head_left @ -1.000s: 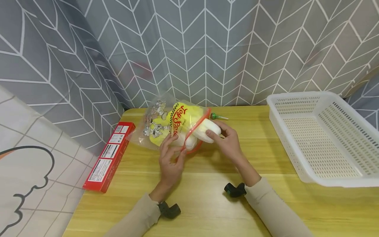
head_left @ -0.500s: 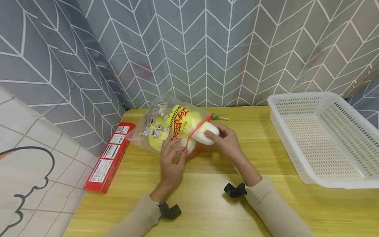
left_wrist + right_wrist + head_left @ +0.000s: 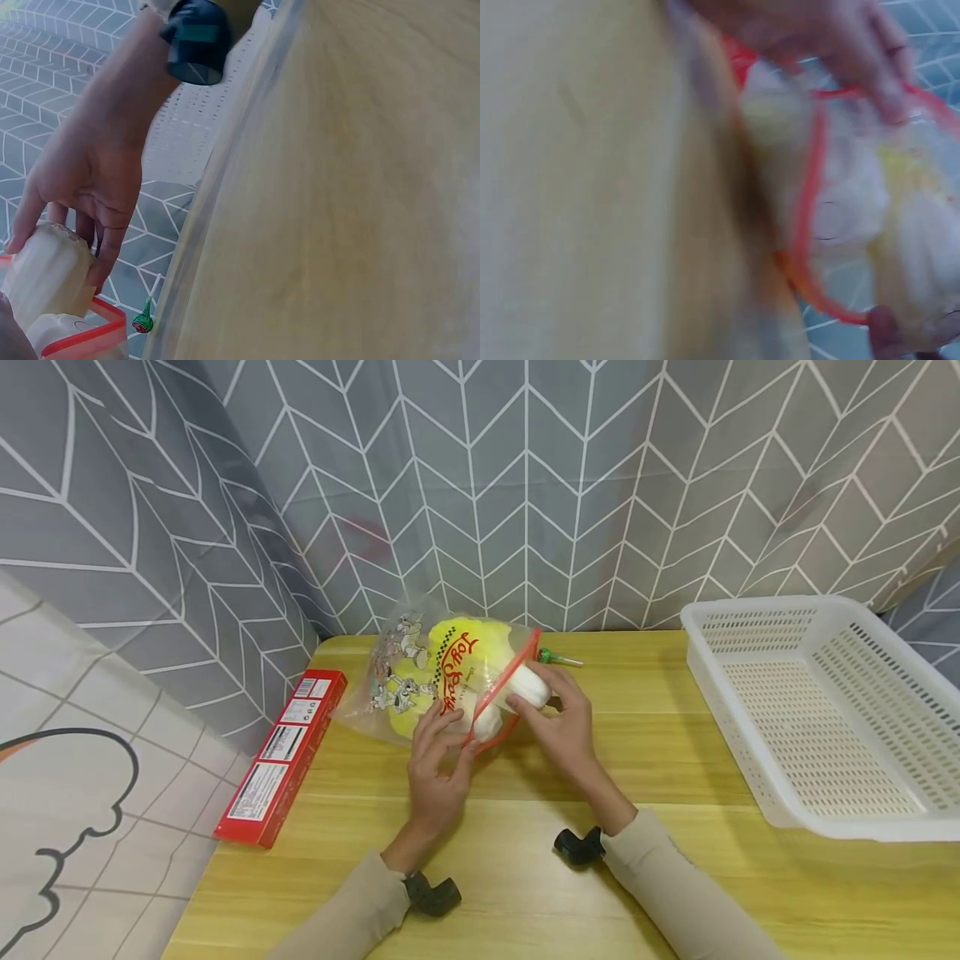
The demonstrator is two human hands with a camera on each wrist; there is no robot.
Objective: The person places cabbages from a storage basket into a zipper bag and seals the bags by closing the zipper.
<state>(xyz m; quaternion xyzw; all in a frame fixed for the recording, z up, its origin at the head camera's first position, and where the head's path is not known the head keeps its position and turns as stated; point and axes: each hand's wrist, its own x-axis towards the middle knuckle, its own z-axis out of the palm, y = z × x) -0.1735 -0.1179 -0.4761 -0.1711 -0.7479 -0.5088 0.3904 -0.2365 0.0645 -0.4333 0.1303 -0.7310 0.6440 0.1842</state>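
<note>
Near the back edge of the counter (image 3: 675, 893), by the wall: a clear bag (image 3: 420, 681) with a red zip rim (image 3: 501, 689), a yellow and white soft toy (image 3: 517, 687) half inside. Left hand (image 3: 437, 777) pinching the rim near the bag's mouth. Right hand (image 3: 564, 727) curled round the toy's white end. Best to hold the mouth wide and push slowly, straight in. Red box (image 3: 281, 756) at left edge, white basket (image 3: 832, 710) at right.

Beige long sleeves on both arms. Black camera mount strapped at each wrist. Hands bare, no gloves.
</note>
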